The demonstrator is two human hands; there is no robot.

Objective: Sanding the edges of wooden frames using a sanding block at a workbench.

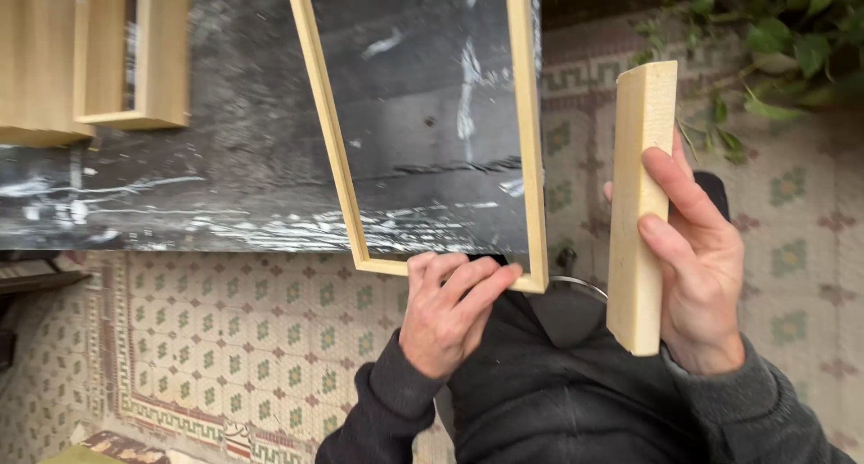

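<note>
A thin pale wooden frame [335,149] lies on a dark, paint-streaked tabletop [243,149], its near rail hanging just over the table's front edge. My left hand [447,311] grips that near rail close to its right corner, fingers curled over the wood. My right hand [697,266] holds a pale rectangular wooden block [639,158] upright, to the right of the table and above the floor. The block stands apart from the frame.
Two more wooden frames or boxes [135,59] sit at the table's back left. A patterned tile floor [234,338] lies below. Green leafy plants [774,41] are at the top right. A dark stool or seat [576,311] is under my lap.
</note>
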